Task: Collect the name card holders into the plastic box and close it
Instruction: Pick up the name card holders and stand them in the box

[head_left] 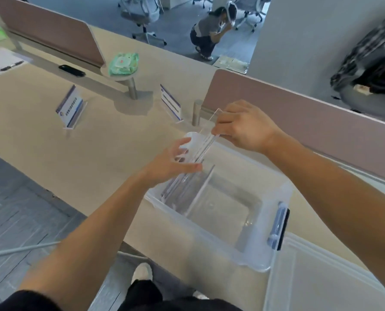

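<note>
While the right hand (pixel 243 126) pinched the top edge of a clear acrylic name card holder (pixel 206 140), fingertips closed on it from above, the holder hung tilted, its low end already dipping past the rim of the plastic box (pixel 232 250). That steep angle looked chosen so the piece could slide in edgewise beside the holders already standing inside (pixel 187 187). Over came the left hand (pixel 171 162), fingers spread and loose, gripping nothing, palm laid against the holder's side, steadying and steering it, by my read.

Outward now: the stack sat packed at the box's left end, and the right half of the floor lay bare, so plenty of room remained. A blue latch (pixel 278 223) stood on the near end wall, clear of both arms. Just beside it, at lower right, the lid (pixel 321 277) waited off the box.

Beyond, 2 card holders still stood on the desk (pixel 52 153): one with a blue-edged card at left (pixel 70 108), another near the steel post (pixel 171 103). Both were well apart from the box, open desk between.
</note>
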Action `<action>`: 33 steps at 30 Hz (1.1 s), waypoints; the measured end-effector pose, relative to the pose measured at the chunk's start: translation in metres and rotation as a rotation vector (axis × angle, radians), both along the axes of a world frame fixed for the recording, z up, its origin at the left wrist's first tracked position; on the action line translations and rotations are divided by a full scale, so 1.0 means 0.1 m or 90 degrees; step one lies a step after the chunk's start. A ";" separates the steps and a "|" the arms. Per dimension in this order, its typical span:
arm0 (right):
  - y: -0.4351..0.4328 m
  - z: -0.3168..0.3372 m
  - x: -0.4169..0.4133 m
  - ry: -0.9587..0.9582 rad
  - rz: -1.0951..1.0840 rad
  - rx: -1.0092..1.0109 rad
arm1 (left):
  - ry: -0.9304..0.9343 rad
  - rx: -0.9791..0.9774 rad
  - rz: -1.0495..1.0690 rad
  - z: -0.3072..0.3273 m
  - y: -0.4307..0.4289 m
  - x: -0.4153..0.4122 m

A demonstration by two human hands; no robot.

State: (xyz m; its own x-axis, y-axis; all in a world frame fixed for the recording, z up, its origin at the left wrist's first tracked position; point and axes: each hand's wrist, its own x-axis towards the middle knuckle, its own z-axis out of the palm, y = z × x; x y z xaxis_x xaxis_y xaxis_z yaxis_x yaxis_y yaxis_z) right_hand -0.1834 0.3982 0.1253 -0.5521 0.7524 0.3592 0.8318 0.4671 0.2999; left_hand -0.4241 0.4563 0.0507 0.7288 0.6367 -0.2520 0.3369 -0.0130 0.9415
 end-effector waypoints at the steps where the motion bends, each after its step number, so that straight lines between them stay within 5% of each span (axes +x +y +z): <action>1: -0.11 0.04 0.04 -0.003 0.003 -0.001 | -0.015 -0.028 -0.009 0.02 -0.12 0.03; 7: -0.45 0.10 0.10 0.161 -0.137 -0.078 | -0.080 -0.087 0.044 0.01 -0.61 0.12; 14: -0.73 0.10 -0.38 0.838 -0.384 -0.385 | -0.138 -0.163 0.075 -0.07 -0.72 -0.23; 18: -0.74 -0.07 -0.60 0.940 -0.457 -0.487 | -0.136 -0.153 0.046 -0.11 -0.80 -0.31; 27: -0.68 -0.40 -0.41 1.125 -0.493 -0.432 | -0.078 -0.122 -0.012 -0.21 -0.82 -0.07; 30: -0.63 -0.61 -0.19 1.157 -0.510 -0.444 | 0.007 0.004 -0.064 -0.24 -0.70 0.03; 33: -0.63 -0.99 0.04 1.173 -0.551 -0.497 | 0.106 0.275 -0.009 -0.44 -0.38 0.03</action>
State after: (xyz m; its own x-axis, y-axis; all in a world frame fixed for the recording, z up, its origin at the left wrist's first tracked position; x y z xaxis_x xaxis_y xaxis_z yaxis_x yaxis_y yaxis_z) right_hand -0.1795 0.3349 0.0264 0.4209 0.7727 -0.4752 -0.1044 -0.4792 -0.8715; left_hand -0.4215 0.4186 0.0064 0.7103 0.6994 -0.0794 0.4795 -0.3982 0.7820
